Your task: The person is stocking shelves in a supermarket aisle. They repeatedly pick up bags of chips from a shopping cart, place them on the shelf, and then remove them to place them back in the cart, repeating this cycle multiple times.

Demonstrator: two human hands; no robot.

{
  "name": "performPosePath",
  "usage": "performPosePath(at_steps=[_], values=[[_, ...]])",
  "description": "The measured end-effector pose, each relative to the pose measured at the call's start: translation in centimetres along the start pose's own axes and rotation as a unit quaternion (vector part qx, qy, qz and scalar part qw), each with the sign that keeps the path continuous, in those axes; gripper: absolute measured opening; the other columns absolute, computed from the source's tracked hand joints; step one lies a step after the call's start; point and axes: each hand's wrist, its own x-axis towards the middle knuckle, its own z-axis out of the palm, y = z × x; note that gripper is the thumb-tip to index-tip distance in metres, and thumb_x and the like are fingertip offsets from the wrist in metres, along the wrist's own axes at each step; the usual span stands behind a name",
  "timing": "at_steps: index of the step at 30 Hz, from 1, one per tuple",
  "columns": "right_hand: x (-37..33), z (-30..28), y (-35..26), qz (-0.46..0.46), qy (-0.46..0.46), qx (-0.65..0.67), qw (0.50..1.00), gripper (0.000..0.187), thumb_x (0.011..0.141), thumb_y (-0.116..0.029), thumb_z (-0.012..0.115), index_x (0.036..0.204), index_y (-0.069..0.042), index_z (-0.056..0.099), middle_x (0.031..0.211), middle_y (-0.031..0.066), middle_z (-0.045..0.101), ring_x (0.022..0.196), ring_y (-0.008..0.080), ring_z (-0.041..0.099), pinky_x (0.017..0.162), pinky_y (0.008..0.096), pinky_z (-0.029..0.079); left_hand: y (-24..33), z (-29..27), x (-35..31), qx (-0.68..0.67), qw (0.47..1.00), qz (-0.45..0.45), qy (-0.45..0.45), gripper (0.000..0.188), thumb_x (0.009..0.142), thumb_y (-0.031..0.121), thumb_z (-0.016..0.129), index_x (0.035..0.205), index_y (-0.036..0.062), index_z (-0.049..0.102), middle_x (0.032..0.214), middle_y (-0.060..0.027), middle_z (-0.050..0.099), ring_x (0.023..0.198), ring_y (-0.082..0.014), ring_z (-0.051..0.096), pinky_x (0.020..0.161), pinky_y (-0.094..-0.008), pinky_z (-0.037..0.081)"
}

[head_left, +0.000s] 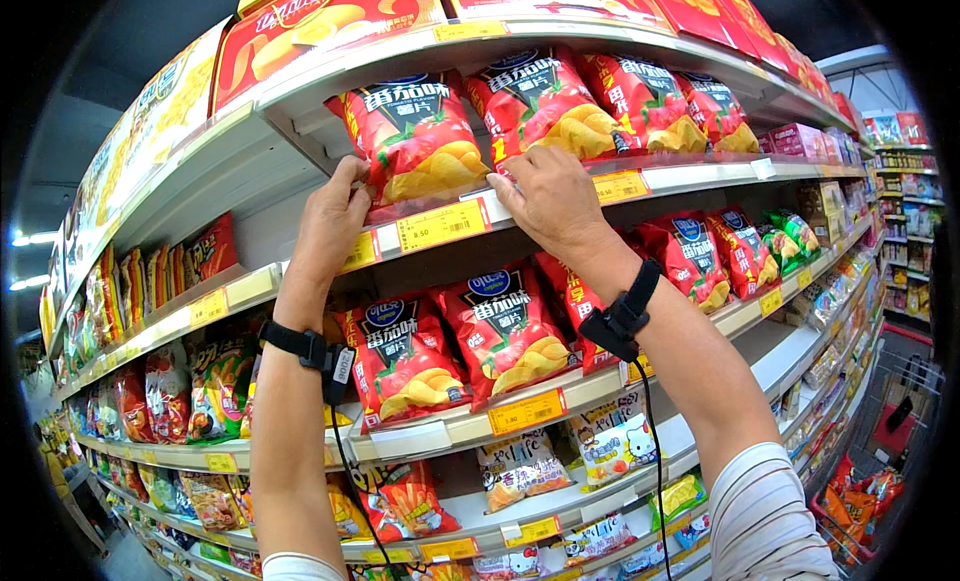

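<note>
A red bag of potato chips (408,141) stands upright at the left end of a row on the upper shelf. My left hand (335,216) is closed at its lower left edge, fingers curled against the bag. Beside it stands a second red potato chip bag (545,101). My right hand (555,196) is closed at that bag's lower left corner, its thumb by the shelf's front lip; some fingertips are hidden. Two more red chip bags (645,101) continue the row to the right. Black bands with cables circle both my wrists.
Large red boxes (330,31) line the top shelf above. More red chip bags (503,331) fill the shelf below my hands. Yellow price tags (445,226) run along the shelf edges. A shopping cart (905,381) with orange packets stands at the right.
</note>
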Motion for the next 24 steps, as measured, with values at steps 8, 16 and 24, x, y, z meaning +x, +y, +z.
performPosePath(at_steps=[8, 16, 24], values=[[-0.2, -0.6, 1.6, 0.013, -0.003, -0.01, 1.0, 0.027, 0.091, -0.031, 0.067, 0.084, -0.005, 0.068, 0.082, 0.0135, 0.063, 0.084, 0.0321, 0.062, 0.076, 0.045, 0.05, 0.6, 1.3, 0.8, -0.007, 1.0, -0.02, -0.019, 0.017, 0.099, 0.009, 0.057, 0.115, 0.0049, 0.054, 0.097, -0.0105, 0.066, 0.086, -0.0154, 0.059, 0.08, -0.0318, 0.05], [-0.8, -1.4, 1.7, 0.006, -0.017, 0.035, 0.999, 0.024, 0.089, -0.027, 0.068, 0.089, -0.003, 0.066, 0.089, 0.0151, 0.063, 0.088, 0.0345, 0.062, 0.081, 0.0455, 0.05, -0.4, 1.4, 1.0, -0.012, 1.0, -0.01, -0.005, 0.022, 0.097, 0.019, 0.061, 0.113, 0.0056, 0.055, 0.1, -0.0212, 0.07, 0.09, -0.0382, 0.068, 0.077, -0.043, 0.052], [-1.7, -3.8, 1.4, -0.006, 0.005, 0.068, 0.998, 0.027, 0.089, -0.023, 0.069, 0.106, -0.001, 0.065, 0.106, 0.0173, 0.064, 0.101, 0.0361, 0.061, 0.091, 0.0451, 0.048, 1.2, 1.2, -0.2, 0.053, 0.998, 0.02, 0.034, 0.035, 0.099, 0.023, 0.061, 0.125, 0.0013, 0.054, 0.122, -0.0191, 0.066, 0.115, -0.0331, 0.064, 0.099, -0.0397, 0.049]])
